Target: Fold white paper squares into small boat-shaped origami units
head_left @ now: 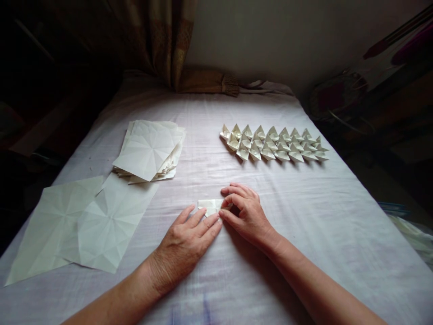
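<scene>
White paper, folded down to a small flat strip, lies on the pale cloth-covered table right between the two hands, and it is the piece in work. The left hand lies flat and open beside it, its fingertips pressing the strip's near edge rather than closing round anything. The right hand curls over the strip's right end with bent fingers, pinching or pressing a fold; its grip looks closed on the paper, though the fingertips hide the exact hold. Judging by its shape, this strip is only partway folded and does not yet have the peaked form of the finished pieces. Beyond the grip and to its right, a double row of small white folded paper boats stands in tidy lines, so a good batch appears to be done. Beyond the grip to its left sits a stack of creased white square sheets, and nearer, well left of the left hand, two more creased white sheets lie spread and overlapping, so plenty of paper seems left to fold. Nothing lies between the hands and these piles; a brown curtain hangs at the far end, well clear.
</scene>
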Available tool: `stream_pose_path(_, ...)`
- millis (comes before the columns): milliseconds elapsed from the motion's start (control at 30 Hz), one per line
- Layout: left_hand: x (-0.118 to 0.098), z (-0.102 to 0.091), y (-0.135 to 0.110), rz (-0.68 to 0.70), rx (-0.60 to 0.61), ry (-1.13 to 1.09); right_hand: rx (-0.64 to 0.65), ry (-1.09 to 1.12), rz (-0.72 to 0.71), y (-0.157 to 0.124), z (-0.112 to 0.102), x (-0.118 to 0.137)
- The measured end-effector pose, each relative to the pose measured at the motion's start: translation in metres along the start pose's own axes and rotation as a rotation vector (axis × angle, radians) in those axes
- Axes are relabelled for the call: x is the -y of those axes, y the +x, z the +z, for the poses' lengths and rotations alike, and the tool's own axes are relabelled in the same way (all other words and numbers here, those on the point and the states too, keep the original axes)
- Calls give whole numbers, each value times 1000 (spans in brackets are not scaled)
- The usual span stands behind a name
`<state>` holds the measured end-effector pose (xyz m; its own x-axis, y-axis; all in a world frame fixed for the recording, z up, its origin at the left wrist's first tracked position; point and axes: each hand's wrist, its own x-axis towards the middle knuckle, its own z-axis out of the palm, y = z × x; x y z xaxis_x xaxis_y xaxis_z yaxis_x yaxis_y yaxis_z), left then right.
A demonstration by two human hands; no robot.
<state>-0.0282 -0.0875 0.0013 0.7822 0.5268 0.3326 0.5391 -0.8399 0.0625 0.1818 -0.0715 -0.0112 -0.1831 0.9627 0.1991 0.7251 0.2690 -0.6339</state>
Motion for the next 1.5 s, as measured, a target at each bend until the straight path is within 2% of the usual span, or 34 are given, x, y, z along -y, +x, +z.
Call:
stream_pose_path(133, -1, 0, 0, 4, -3, 9, -4, -67, -7, -5, -2, 1)
stream_pose_path(400, -1, 0, 1, 19, 1, 2, -120, -183, 137, -10, -5, -12)
stream_pose_path(633, -2, 0, 2, 27, -8, 16, -78, -211, 83, -15, -2, -1)
stream_pose_path(767, 1, -1, 1, 59, 2, 19, -30, -253, 105, -16, 0, 4)
stream_pose_path(1100, 7, 0, -3, 97, 13, -20, -30, -240, 122, -14, -1, 3)
stream_pose_path(1300, 7, -2, -2, 77, -29, -58, -37, -255, 113, -15, 0, 7)
stream_pose_path(1500, 6, -5, 2, 43, -20, -85, 21, -255, 120, -14, -3, 8)
